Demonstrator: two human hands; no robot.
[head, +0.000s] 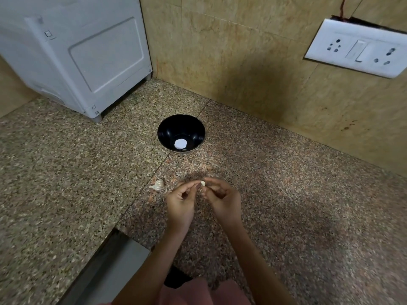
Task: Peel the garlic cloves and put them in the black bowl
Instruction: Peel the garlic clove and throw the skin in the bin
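At six o'clock, nearest the camera, a strip of pink clothing shows at the bottom edge, and both bare forearms rise from it toward the middle of the view. At seven o'clock a grey metal edge cuts into the speckled granite desk.

Just below centre the two hands meet above the desk. The left hand has its thumb and forefinger pinched together, its grip closed on the side of a single garlic clove. The right hand curls in from the four o'clock side, its grip likewise closed on the same clove with thumb and fingertips. The pale clove shows between the two sets of fingertips, held up off the desk; whether any skin is still on it cannot be told.

At nine o'clock from the hands, just beside the left hand but apart from it, the rest of a garlic bulb lies on the desk.

Farther off at twelve o'clock stands the black bowl, upright, well apart from the hands. A bright white spot sits in its bottom.

Beyond, at ten o'clock, a grey appliance stands on feet. A tan tiled wall runs behind, carrying a white socket plate at two o'clock.
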